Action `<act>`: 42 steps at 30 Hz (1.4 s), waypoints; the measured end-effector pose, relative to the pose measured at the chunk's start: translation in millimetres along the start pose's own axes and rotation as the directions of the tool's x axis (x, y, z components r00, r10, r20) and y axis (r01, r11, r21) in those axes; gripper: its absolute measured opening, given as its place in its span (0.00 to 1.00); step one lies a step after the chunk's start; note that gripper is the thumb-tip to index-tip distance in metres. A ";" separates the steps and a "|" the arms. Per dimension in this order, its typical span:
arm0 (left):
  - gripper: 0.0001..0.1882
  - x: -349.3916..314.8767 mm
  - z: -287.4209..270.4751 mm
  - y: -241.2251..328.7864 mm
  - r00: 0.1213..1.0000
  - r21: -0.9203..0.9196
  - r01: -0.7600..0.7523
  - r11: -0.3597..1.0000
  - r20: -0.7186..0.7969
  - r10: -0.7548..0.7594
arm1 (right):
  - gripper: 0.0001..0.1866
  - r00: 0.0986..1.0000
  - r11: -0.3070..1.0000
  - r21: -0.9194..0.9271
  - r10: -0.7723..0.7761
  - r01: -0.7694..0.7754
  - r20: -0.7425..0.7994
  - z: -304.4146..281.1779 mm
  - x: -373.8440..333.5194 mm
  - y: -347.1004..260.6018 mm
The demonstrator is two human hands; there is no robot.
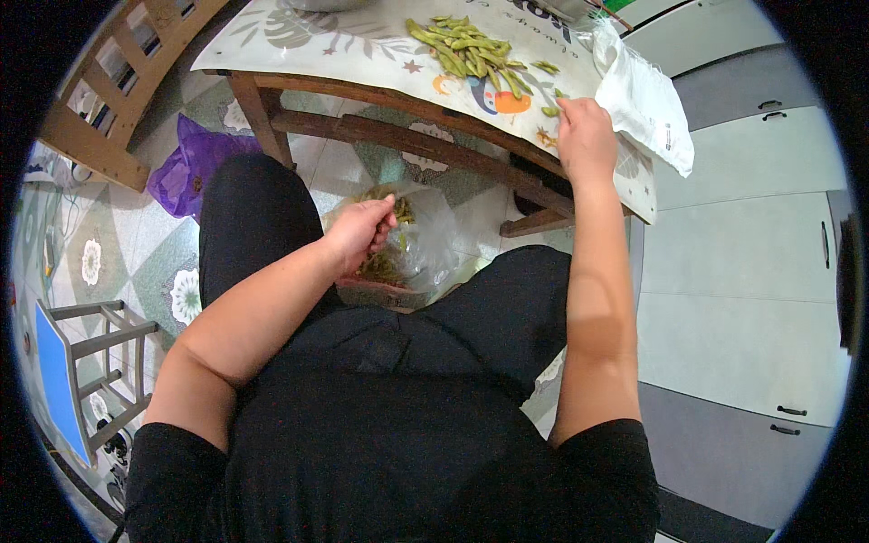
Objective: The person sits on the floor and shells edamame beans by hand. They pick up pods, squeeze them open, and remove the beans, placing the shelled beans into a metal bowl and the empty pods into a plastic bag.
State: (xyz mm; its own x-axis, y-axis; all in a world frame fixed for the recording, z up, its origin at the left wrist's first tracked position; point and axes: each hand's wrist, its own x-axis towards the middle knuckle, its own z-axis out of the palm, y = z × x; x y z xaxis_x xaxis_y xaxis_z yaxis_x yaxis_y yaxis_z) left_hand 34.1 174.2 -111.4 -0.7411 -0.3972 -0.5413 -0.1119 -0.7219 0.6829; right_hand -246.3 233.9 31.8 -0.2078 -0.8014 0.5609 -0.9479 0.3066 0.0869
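Note:
A loose heap of green edamame pods [472,50] lies on the printed tablecloth in front of me. My right hand [587,136] reaches to the table's right part, its thumb and fingers pinched at a small pod [550,111] beside the heap. Lower down, my left hand [364,233] is closed, held above a clear plastic bag [430,237] on the floor between my legs. Pods or husks show inside that bag. Whatever the left fingers hold, if anything, is hidden by the curled fingers.
A white plastic bag [641,100] hangs over the table's right end, beside pale cabinets [738,244]. On the left are a purple bag [186,172], a wooden bench-like frame [95,118] and a blue-topped stool [63,380]. Part of a metal bowl [328,4] shows at the far edge.

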 end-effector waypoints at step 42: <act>0.04 -3.1 2.1 0.3 0.949 0.014 -0.305 0.952 0.091 0.302 | 0.06 0.466 -0.404 0.328 -0.315 -0.854 0.827 24.2 -122.1 -140.6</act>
State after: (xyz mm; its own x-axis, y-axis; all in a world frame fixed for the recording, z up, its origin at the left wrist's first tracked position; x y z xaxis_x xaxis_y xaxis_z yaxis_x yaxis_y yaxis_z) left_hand 35.0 176.4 -108.5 -0.7973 -0.5435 -0.2626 0.1099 -0.5585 0.8222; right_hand -93.6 276.2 -68.8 0.0016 -0.8946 -0.4468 0.4811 0.3924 -0.7839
